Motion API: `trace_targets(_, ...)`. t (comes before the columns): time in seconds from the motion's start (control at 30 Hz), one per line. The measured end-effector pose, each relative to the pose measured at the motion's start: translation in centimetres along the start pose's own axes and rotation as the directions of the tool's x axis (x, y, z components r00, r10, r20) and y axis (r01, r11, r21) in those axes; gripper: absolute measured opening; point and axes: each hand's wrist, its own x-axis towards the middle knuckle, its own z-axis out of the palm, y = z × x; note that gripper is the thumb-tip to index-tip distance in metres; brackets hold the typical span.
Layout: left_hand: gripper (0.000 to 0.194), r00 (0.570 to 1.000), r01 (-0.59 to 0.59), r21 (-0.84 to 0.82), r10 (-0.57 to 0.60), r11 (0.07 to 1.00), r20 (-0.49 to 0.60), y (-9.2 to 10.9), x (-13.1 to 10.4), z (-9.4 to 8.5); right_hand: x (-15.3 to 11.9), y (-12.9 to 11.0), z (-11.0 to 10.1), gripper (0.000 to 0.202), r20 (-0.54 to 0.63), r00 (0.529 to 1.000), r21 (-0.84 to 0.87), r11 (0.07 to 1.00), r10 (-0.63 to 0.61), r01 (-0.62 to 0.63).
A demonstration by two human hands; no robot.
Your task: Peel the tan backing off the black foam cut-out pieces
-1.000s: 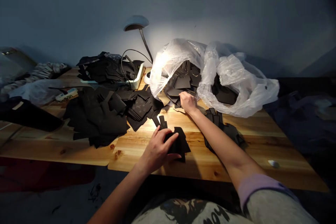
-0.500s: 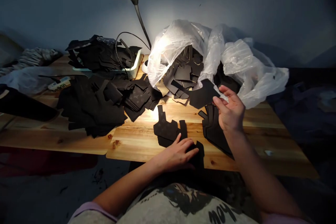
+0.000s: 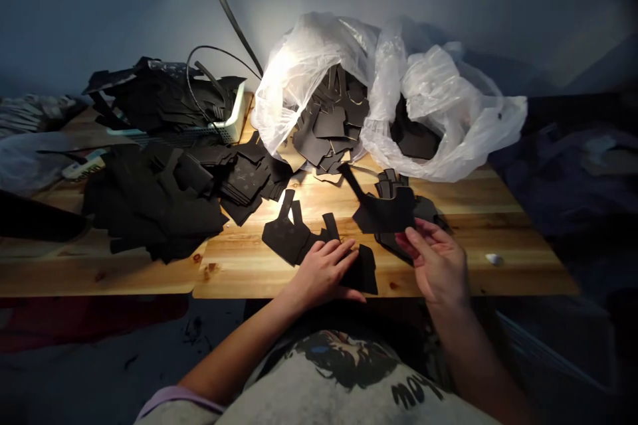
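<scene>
At the near edge of the table (image 3: pixel 229 272), my left hand (image 3: pixel 326 272) rests on a small group of overlapping black cutouts (image 3: pixel 284 232); its fingers lie close together, thumb spread away. Pressure cannot be told. My right hand (image 3: pixel 441 262) pinches a black piece (image 3: pixel 386 209) at its near right corner, between thumb and fingers. The black piece appears raised, its narrow strip pointing away to the left; it overlaps my view of the fanned stack (image 3: pixel 426 208) behind it. Whether the two touch cannot be told.

Status: one piece is in hand, and others lie out at my left hand and in the fanned stack. To the right, bare wood runs past a small white scrap (image 3: pixel 494 258) to the table's right edge, giving side room. Ahead of the cutouts, a strip of wood gives forward room; the large pile (image 3: pixel 149 206) bounds it on the left.

Beyond, the mouth of the white bag (image 3: pixel 294 60) holds many loose pieces (image 3: pixel 329 123); I judge that much handling is left. A second bag (image 3: pixel 448 80), the loaded basket (image 3: pixel 242 113) and the lamp (image 3: pixel 234 26) limit far reach.
</scene>
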Motion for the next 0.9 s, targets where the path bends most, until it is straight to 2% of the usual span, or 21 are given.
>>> trace_targets(0.07,0.066,0.976,0.056,0.089,-0.036,0.994,-0.215,0.6,0.2,-0.5,-0.7,0.5,0.3,0.05,0.011,0.999,-0.017,0.999,0.03,-0.03)
trace_targets(0.13,0.045,0.912,0.105,0.177,-0.023,0.979,-0.41,0.7,0.6,-1.2,-1.3,0.7,0.4,0.05,0.03,0.997,-0.026,0.998,0.064,-0.063)
trace_targets(0.2,0.031,0.86,0.121,0.219,0.009,0.968,-0.511,0.5,1.1,-2.0,-1.8,0.6,0.5,0.051,0.053,0.994,-0.018,0.995,0.1,-0.099)
trace_targets(0.27,0.022,0.854,0.072,0.198,0.042,0.978,-0.519,0.1,1.8,-2.6,-2.2,0.5,0.8,0.053,0.071,0.988,0.008,0.991,0.134,-0.134)
trace_targets(0.37,0.022,0.863,-0.002,0.128,0.066,0.992,-0.501,-0.2,2.7,-3.2,-3.0,0.4,1.4,0.052,0.113,0.971,0.024,0.976,0.212,-0.217)
trace_targets(0.47,0.022,0.855,-0.026,0.129,0.088,0.991,-0.511,0.2,3.1,-3.4,-3.9,0.7,1.9,0.044,0.202,0.937,-0.051,0.959,0.285,-0.28)
trace_targets(0.6,0.019,0.861,-0.08,0.1,0.12,0.992,-0.494,0.9,3.2,-3.2,-4.6,1.3,2.1,0.037,0.287,0.941,-0.117,0.982,0.177,-0.149)
trace_targets(0.77,0.03,0.867,-0.113,-0.001,0.099,0.994,-0.488,0.8,2.7,-2.9,-4.4,1.6,1.7,0.023,0.394,0.919,-0.176,0.983,0.027,0.047)
trace_targets(0.83,0.032,0.87,-0.126,-0.088,0.067,0.988,-0.488,0.9,2.6,-2.9,-4.3,1.6,1.6,0.02,0.402,0.915,-0.193,0.975,-0.027,0.113)
trace_targets(0.9,0.027,0.862,-0.099,-0.233,-0.034,0.968,-0.506,1.3,2.8,-3.2,-4.2,1.6,1.6,0.018,0.41,0.909,-0.196,0.967,-0.07,0.163)
